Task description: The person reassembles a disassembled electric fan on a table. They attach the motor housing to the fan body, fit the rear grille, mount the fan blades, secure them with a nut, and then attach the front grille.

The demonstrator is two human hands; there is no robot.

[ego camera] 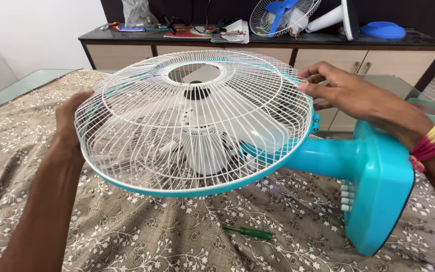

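Observation:
A table fan lies tilted on a patterned cloth, its white wire guard [152, 100] facing up and rimmed by a turquoise ring [197, 190]. White blades and a white motor housing [205, 148] show through the wires. My left hand [69, 126] grips the guard's left edge. My right hand [346, 90] holds the guard's right edge, fingers curled over the wires. The fan's turquoise neck and base [378, 186] stick out to the right, under my right wrist.
A green-handled screwdriver [247, 232] lies on the floral cloth [127, 236] in front of the fan. Behind stands a dark-topped cabinet [258, 40] carrying papers, another fan guard with a blue blade [280, 15], and a blue base.

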